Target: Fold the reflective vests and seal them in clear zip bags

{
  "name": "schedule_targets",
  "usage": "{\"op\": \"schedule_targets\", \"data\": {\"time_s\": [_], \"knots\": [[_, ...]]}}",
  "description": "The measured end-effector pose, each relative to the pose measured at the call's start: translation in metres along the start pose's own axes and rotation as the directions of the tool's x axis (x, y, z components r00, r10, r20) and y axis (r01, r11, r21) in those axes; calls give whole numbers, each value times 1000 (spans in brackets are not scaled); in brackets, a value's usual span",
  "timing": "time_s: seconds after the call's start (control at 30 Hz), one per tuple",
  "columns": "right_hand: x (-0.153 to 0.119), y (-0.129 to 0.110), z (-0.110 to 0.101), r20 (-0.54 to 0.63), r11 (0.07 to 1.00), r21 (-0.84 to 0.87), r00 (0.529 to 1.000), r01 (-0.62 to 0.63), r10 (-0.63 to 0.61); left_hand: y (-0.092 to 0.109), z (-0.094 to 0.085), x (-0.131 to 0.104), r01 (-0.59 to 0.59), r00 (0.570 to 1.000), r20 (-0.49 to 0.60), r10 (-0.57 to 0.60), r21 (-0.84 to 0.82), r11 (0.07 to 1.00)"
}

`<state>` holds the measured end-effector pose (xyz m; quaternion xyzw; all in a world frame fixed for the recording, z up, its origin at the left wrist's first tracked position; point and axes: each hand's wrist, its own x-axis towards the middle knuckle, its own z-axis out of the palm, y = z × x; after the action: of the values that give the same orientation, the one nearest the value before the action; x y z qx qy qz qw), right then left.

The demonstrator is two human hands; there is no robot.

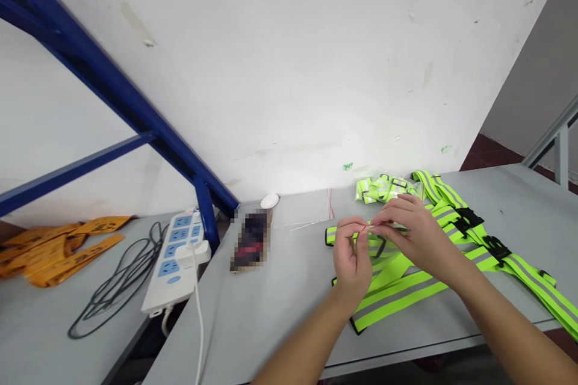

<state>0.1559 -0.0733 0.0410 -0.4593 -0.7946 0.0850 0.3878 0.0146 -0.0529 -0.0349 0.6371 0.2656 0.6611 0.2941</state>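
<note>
Both hands were at the same point; the left hand (353,255) and the right hand (418,234) pinched, thumb against fingers, what appeared to be the red-lined edge of a clear bag (369,227), though film and fingers overlapped and the bag's outline was poorly seen; the close, opposed grips would suit control of thin film.

The bag was above the near-left part of the green straps (406,298); these lay fanned across the tabletop (275,319), black buckles mostly to the right, presumably so within easy reach; a bagged bundle (383,187) lay behind, beside the wall (307,84).

The straps' left ends stopped short of the front edge; their right ends ran towards it, limiting sideways room there; bare surface separated the left hand from the phone (251,242), giving that arm more latitude; the wall bounded forward reach.
</note>
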Motion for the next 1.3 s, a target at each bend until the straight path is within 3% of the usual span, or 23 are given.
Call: {"op": "schedule_targets", "data": {"time_s": [0.3,0.53,0.73,0.87,1.0,1.1,1.3], "knots": [[-2,-3,-17,95,991,63,989,-119,112,-4,4,-5,6,1000,19,-6,-25,1000],[9,-9,-32,249,977,-178,966,116,-69,-3,3,-4,13,998,65,-14,16,1000],[19,-11,-28,370,818,-387,884,427,-286,-1,0,1,2,993,121,-17,122,993],[19,-5,-24,355,750,-434,860,499,-367,-1,-2,2,-10,988,152,-16,168,986],[16,3,-19,294,742,-451,867,496,-401,-1,-2,2,-17,988,156,-11,174,985],[13,7,-14,247,797,-404,893,449,-377,0,-2,3,-20,987,163,-9,177,984],[13,0,-10,112,985,-77,983,157,-148,1,-4,4,-12,985,169,-22,195,981]]}}
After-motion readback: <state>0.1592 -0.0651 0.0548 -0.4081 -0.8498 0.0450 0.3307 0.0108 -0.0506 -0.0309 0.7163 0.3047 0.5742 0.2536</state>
